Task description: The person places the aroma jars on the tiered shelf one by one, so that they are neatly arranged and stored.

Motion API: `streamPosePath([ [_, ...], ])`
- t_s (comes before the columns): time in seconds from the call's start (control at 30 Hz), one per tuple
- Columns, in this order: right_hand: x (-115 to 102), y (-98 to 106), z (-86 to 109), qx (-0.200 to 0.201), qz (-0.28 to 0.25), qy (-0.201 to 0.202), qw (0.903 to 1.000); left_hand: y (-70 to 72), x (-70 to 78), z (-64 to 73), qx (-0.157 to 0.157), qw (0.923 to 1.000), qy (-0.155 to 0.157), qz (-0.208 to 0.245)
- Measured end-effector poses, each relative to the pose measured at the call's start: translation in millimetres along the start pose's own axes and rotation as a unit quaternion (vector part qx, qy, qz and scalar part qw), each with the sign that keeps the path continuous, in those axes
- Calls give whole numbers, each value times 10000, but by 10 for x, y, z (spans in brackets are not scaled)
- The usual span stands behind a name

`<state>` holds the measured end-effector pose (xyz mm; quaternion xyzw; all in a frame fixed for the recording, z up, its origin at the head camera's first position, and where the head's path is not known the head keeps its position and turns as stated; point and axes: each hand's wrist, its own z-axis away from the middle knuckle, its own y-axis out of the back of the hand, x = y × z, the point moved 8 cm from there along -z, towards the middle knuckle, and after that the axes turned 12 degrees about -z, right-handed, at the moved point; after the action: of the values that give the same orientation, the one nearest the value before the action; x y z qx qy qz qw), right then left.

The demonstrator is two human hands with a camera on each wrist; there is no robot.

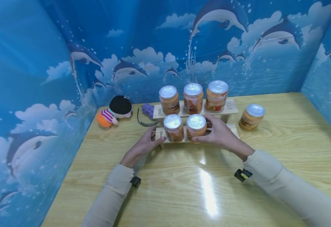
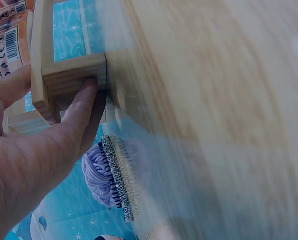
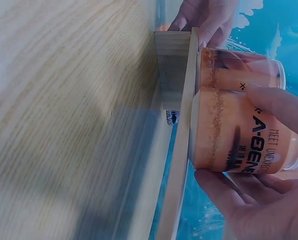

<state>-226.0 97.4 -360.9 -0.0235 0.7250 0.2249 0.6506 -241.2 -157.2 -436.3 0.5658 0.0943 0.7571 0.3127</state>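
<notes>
Two orange-labelled jars with silver lids stand upright on the front low wooden stand (image 1: 160,133). My right hand (image 1: 221,132) grips the right-hand jar (image 1: 196,130), thumb at its front and fingers round its right side. In the right wrist view this jar (image 3: 229,132) rests with its base on the stand's board. The other jar (image 1: 173,130) is just left of it, with a small gap. My left hand (image 1: 144,145) holds the stand's left end. The left wrist view shows the thumb by the board and fingers (image 2: 83,107) against the wooden leg (image 2: 76,70).
Behind, a second wooden stand (image 1: 232,107) bears three similar jars (image 1: 193,100). Another jar (image 1: 252,117) stands on the table (image 1: 171,195) to the right. At left lie a plush doll (image 1: 117,108), purple yarn (image 1: 148,110) and a dark toothed headband (image 1: 147,124). Dolphin-print curtains enclose the back and sides.
</notes>
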Motion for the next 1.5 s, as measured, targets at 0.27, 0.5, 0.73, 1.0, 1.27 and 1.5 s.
streamPosePath([
  [0.27,-15,97,114,32,-44,-274,9996,-6,-9,-9,9,10000,62,-71],
  [0.5,-59,349,328,155,50,-395,9991,1,-19,-16,54,9998,131,-137],
  [0.73,-36,615,478,313,189,-523,9980,9,-33,-8,66,9998,165,-126],
  [1.0,-44,939,559,790,859,-613,9913,13,-14,2,77,9998,55,-183],
  [1.27,18,1241,585,1105,948,-891,9853,16,-16,11,77,9996,108,-247],
  [1.5,119,1454,596,1343,1064,-1046,9796,9,3,10,55,9999,28,-143],
])
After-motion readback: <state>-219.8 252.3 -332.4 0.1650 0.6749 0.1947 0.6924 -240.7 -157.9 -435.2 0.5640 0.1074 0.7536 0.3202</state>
